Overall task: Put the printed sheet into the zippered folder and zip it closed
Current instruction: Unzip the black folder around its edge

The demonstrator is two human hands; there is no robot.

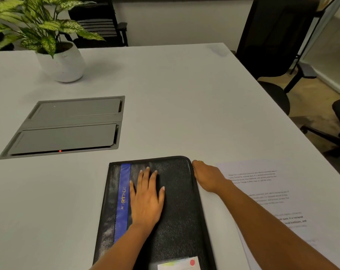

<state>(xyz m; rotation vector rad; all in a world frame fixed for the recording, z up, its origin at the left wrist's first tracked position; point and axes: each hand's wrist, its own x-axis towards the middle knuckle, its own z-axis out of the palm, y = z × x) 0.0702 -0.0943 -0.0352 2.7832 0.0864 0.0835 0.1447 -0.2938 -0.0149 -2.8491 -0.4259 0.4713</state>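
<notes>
At about ten o'clock on the white tabletop (184, 94) stands a leafy plant in a round white pot (64, 63). Nearer, at nine o'clock, a grey hatch (68, 125) with two closed flaps is set flush into the surface. The zippered folder (177, 201), black with a blue stripe (123, 201) along its left side, lies closed and flat at six o'clock. The left hand (145, 199) rests palm down on its cover, fingers straight and slightly spread, pointing to twelve o'clock. The right hand (206, 178) sits against the folder's right edge by its one o'clock corner. Its fingertips are hidden, so I cannot tell whether they pinch anything. The printed sheet (272, 191) lies flat on the tabletop at four o'clock, just beside the folder and partly under the right forearm. A black office chair (272, 45) stands beyond the table's edge at two o'clock.
</notes>
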